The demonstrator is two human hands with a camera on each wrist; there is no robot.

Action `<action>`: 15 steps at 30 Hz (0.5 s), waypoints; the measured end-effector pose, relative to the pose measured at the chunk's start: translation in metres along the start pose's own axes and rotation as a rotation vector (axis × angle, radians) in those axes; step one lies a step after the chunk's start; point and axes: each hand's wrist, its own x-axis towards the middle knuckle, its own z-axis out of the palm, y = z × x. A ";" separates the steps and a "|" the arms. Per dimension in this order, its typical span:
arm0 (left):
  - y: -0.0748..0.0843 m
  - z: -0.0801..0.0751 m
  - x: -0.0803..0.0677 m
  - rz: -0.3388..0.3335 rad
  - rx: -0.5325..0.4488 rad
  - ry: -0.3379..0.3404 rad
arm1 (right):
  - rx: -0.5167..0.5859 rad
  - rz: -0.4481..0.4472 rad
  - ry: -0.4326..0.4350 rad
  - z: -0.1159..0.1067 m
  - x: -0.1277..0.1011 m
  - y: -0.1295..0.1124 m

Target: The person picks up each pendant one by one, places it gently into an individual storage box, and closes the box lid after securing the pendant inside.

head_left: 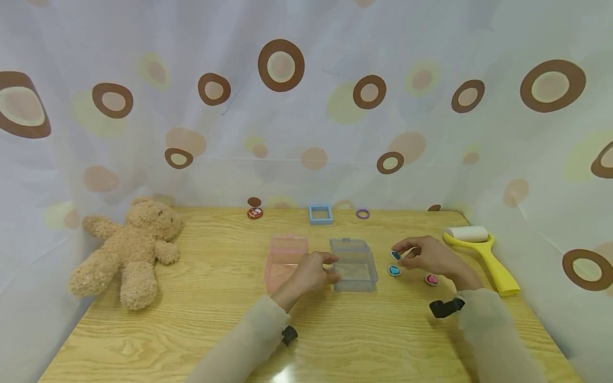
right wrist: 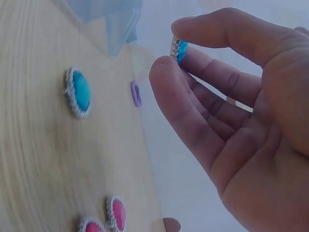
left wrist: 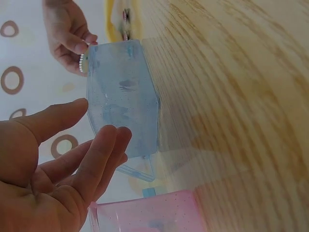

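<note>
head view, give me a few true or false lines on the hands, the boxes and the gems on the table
1. The right hand pinches a blue gem between thumb and forefinger. True.
2. The blue box already has a gem inside. False: it looks empty.
3. The left hand rests at the blue box, next to the pink box. True.
4. The teddy bear lies on the right of the table. False: it lies at the left edge.
5. A second blue gem and a pink gem lie on the table near the right hand. True.
6. The yellow roller is in the left hand. False: it lies untouched at the right.
</note>
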 end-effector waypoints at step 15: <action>0.000 0.000 0.000 -0.003 -0.004 -0.005 | -0.065 -0.122 -0.030 0.022 0.026 -0.026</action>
